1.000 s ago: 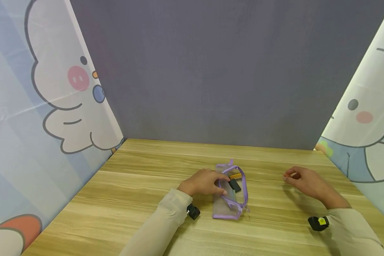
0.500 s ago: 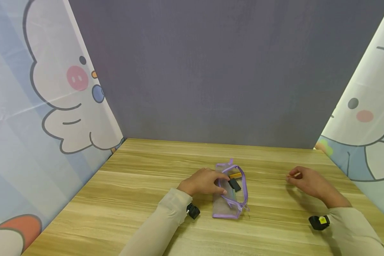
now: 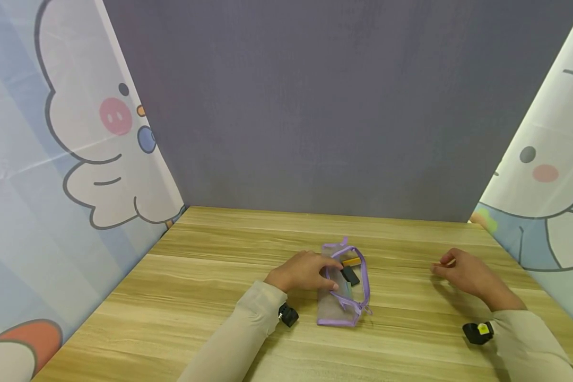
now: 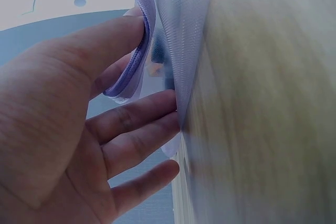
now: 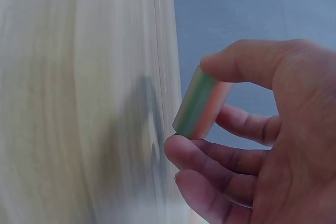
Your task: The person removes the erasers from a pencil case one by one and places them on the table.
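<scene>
A mesh pencil case (image 3: 336, 313) with purple zipper trim lies unzipped on the table. My left hand (image 3: 303, 271) is at its left side; in the left wrist view, the thumb and a finger pinch the purple zipper edge (image 4: 140, 51), while the other fingers touch the mesh. Inside the case are a black block-like item (image 3: 350, 276) and an orange-yellow strip (image 3: 351, 262). Off to the right, above the table, my right hand (image 3: 465, 273) pinches a small striped eraser (image 5: 202, 106), green, orange and whitish, between thumb and fingertips. From the head view it is mostly hidden.
The wood-grain table (image 3: 210, 307) spreads around both hands. A dark grey panel (image 3: 296, 106) stands along its back edge. Printed cartoon curtains (image 3: 90, 148) hang at the left and right sides.
My right hand has drifted slightly to the right with the eraser, whose orange part shows less in the head view. The left hand and pencil case stay where they were.
</scene>
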`<state>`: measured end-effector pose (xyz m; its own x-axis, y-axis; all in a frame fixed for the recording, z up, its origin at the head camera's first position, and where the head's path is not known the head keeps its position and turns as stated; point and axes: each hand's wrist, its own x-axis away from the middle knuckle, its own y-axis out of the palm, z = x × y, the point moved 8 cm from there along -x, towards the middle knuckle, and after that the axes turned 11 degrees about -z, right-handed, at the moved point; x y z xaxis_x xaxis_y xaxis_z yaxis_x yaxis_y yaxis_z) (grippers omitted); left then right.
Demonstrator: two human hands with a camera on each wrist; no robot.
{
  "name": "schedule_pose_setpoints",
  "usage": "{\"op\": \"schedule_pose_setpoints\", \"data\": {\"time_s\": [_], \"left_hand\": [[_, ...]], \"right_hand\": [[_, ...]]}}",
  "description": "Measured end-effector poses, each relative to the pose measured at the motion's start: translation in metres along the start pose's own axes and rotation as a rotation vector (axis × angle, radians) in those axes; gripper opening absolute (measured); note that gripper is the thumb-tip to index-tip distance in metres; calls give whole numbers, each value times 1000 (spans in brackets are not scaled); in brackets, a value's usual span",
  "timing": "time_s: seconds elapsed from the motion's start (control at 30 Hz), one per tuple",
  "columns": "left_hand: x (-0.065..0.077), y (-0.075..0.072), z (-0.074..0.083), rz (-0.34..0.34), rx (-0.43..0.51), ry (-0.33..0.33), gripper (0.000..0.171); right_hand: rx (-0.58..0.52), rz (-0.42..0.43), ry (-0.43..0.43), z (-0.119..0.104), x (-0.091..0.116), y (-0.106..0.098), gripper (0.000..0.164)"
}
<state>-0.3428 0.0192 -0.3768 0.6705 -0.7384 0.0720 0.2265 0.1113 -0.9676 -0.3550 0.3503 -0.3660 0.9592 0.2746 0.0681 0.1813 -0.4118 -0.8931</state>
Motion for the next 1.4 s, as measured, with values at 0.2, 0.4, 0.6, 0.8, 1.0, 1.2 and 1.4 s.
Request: {"op": "schedule_pose_setpoints", "data": {"time_s": [0.2, 0.4, 0.6, 0.8, 1.0, 1.2, 1.4], "left_hand": [[-1, 0, 0, 1, -6, 7, 48], [-2, 1, -1, -5, 0, 2, 48], [-1, 1, -1, -8, 3, -3, 48], [-1, 3, -2, -9, 12, 2, 48], [-1, 3, -1, -9, 2, -1, 48], [1, 2, 1, -3, 1, 8, 48], [2, 0, 3, 3, -3, 21, 48]], "right_hand": [[0, -27, 27, 4, 1, 0, 45], [4, -23, 33, 5, 2, 0, 44], [-4, -34, 45, 6, 4, -1, 44], [-2, -42, 41, 6, 3, 0, 45], [-13, -48, 41, 8, 4, 4, 44], [-16, -49, 51, 6, 5, 4, 43], [-25, -78, 41, 1, 5, 5, 35]]}}
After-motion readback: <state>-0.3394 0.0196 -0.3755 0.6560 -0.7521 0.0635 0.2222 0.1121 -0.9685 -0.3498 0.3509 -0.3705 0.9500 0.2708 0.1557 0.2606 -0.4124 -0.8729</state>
